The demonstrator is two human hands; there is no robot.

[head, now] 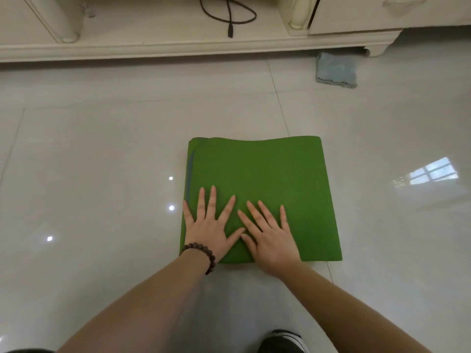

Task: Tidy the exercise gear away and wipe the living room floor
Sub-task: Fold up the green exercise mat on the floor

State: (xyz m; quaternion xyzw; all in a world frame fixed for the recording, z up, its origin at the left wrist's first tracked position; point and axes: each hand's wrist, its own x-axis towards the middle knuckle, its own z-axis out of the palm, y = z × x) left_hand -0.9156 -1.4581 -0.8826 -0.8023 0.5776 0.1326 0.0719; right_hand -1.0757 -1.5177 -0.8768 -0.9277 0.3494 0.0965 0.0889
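1. Stretching across the whole view, the pale glossy tiled floor (102, 149) carries bright light spots at 9 o'clock and a window's reflection at 3 o'clock.
2. Along the 12 o'clock edge runs a cream cabinet (178, 49) with a low open shelf, a rounded post at each side and a small foot at its right end.
3. At the centre lies the green exercise mat (260, 174), folded into a thick, nearly square pad flat on the floor; stacked layers and a bluish edge show along its 9 o'clock side.
4. Both bare forearms reach in from 6 o'clock onto the mat's near edge.
5. The left hand (207, 228) lies flat on the mat near its 7 o'clock corner, its grip wide, fingers straight and spread, holding nothing.
6. The right hand (271, 238) presses flat just beside it, fingers likewise splayed; the two thumbs nearly touch.
7. A folded blue-grey cloth (336, 70) lies on the floor at 1 o'clock, just beside the cabinet's foot, well apart from the mat.
8. A dark looped cable (229, 14) rests on the cabinet shelf at 12 o'clock.
9. A dark shoe (283, 342) with a white rim shows at 6 o'clock.
10. A brown bead bracelet (201, 253) circles the left wrist.
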